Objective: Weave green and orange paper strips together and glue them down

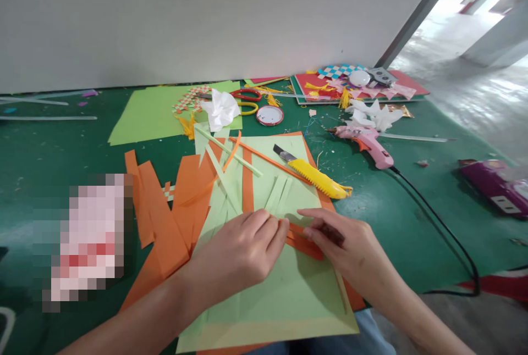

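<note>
My left hand (251, 245) is closed, its thumb and fingertips pinching the left end of some orange paper strips (303, 241). At the right end of those strips is my right hand (344, 234), its thumb and fingers closed on them. Beneath both hands lies a light green sheet (280, 300) over orange paper. Pale green strips (278, 195) stick up just beyond my left hand. A yellow utility knife (317, 176) rests on the sheet, blade out, beyond my right hand.
Orange paper pieces (160, 223) lie left. A pink glue gun (367, 143) with a black cord is at right, near a purple object (495, 184). Scissors (247, 95), crumpled tissue (220, 110) and a round lid (269, 115) sit farther back. A wall (185, 14) borders the table.
</note>
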`<state>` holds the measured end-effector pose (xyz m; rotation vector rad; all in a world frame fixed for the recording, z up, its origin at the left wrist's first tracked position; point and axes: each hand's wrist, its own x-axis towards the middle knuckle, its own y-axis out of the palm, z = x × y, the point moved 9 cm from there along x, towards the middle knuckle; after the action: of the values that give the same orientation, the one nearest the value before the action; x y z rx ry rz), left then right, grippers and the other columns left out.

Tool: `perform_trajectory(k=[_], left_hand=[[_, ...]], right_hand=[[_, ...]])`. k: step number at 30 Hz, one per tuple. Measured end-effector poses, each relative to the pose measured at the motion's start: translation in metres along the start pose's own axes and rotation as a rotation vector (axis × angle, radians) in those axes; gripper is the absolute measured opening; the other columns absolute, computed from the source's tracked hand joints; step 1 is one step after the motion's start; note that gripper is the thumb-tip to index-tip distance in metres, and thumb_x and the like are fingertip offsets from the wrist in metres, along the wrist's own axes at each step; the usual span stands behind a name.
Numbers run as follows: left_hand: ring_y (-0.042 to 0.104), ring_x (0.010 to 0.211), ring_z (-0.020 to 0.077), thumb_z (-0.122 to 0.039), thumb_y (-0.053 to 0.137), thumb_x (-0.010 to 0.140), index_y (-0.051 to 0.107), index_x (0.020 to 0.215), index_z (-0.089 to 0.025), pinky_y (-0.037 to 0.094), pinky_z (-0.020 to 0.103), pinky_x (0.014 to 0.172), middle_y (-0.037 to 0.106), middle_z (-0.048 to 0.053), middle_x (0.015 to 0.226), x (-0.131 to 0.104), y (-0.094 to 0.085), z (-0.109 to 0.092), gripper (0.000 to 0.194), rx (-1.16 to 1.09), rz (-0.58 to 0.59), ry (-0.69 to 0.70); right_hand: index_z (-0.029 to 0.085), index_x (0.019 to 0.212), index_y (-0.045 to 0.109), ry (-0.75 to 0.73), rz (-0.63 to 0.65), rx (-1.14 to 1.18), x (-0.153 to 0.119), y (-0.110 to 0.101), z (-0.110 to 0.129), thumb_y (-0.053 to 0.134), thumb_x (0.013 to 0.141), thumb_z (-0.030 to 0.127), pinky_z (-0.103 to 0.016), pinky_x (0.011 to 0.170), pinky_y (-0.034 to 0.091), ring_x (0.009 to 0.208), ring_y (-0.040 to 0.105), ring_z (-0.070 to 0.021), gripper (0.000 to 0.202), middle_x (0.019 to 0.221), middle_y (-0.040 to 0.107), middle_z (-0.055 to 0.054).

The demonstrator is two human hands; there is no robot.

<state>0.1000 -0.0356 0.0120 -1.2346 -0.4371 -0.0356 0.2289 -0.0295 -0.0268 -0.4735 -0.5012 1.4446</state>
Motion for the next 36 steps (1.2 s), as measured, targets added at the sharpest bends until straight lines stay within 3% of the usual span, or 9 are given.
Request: perform_trajectory(k=[4,8,12,20,24,30,36], left_hand=[[0.064,0.078,0.0202,-0.007,0.051,0.089,0.065,0.092,-0.01,0.052,0.029,0.059,0.069,0.008,0.083,-0.001,-0.003,0.002,0.015,-0.026,-0.01,-0.042],[0.065,0.08,0.0206,-0.008,0.053,0.087,0.064,0.085,-0.014,0.053,0.029,0.062,0.069,0.007,0.082,-0.002,0.0,0.002,0.012,-0.056,0.052,-0.054],[0.065,0.082,0.0208,-0.011,0.054,0.088,0.064,0.086,-0.014,0.054,0.03,0.066,0.069,0.007,0.082,-0.003,0.001,0.0,0.01,-0.04,0.051,-0.038],[0.064,0.078,0.0202,-0.007,0.05,0.089,0.067,0.092,-0.011,0.052,0.029,0.059,0.07,0.008,0.083,0.0,-0.003,0.001,0.017,-0.028,0.019,-0.038],[0.064,0.078,0.0209,-0.006,0.048,0.089,0.066,0.104,-0.008,0.051,0.03,0.056,0.07,0.009,0.087,0.001,-0.003,0.001,0.024,-0.025,0.042,-0.035],[0.062,0.078,0.0212,-0.006,0.05,0.087,0.068,0.1,-0.009,0.048,0.03,0.055,0.068,0.009,0.091,-0.001,0.004,-0.002,0.023,-0.02,0.091,-0.02],[0.06,0.081,0.0213,-0.007,0.05,0.088,0.066,0.106,-0.008,0.048,0.03,0.057,0.066,0.009,0.092,-0.001,0.008,-0.004,0.024,0.008,0.127,-0.009]], right_hand=[[0.018,0.1,0.073,-0.025,0.025,-0.072,0.002,0.0,0.006,0.055,0.085,0.016,-0.02,0.061,0.054,0.059,0.066,-0.0115,0.024,0.075,0.075,-0.001],[0.018,0.098,0.073,-0.068,0.046,-0.081,0.002,0.002,0.011,0.051,0.087,0.014,-0.021,0.071,0.055,0.07,0.07,-0.0127,0.025,0.085,0.077,-0.003],[0.019,0.101,0.073,-0.061,0.06,-0.077,0.002,0.004,0.009,0.051,0.089,0.014,-0.02,0.072,0.055,0.075,0.071,-0.0125,0.025,0.09,0.077,-0.002],[0.018,0.099,0.073,-0.062,0.047,-0.112,0.002,-0.001,0.012,0.054,0.086,0.013,-0.022,0.07,0.057,0.07,0.071,-0.0137,0.023,0.084,0.077,-0.002],[0.019,0.102,0.071,-0.076,0.097,-0.118,0.001,0.005,0.011,0.05,0.089,0.013,-0.022,0.071,0.056,0.073,0.071,-0.0134,0.026,0.09,0.077,-0.002],[0.021,0.111,0.068,-0.082,0.164,-0.146,-0.002,0.012,0.008,0.044,0.092,0.015,-0.026,0.074,0.055,0.086,0.072,-0.0158,0.031,0.103,0.076,-0.002],[0.021,0.112,0.067,-0.056,0.174,-0.197,-0.003,0.009,0.009,0.045,0.091,0.014,-0.024,0.067,0.054,0.082,0.073,-0.0169,0.032,0.099,0.076,-0.004]])
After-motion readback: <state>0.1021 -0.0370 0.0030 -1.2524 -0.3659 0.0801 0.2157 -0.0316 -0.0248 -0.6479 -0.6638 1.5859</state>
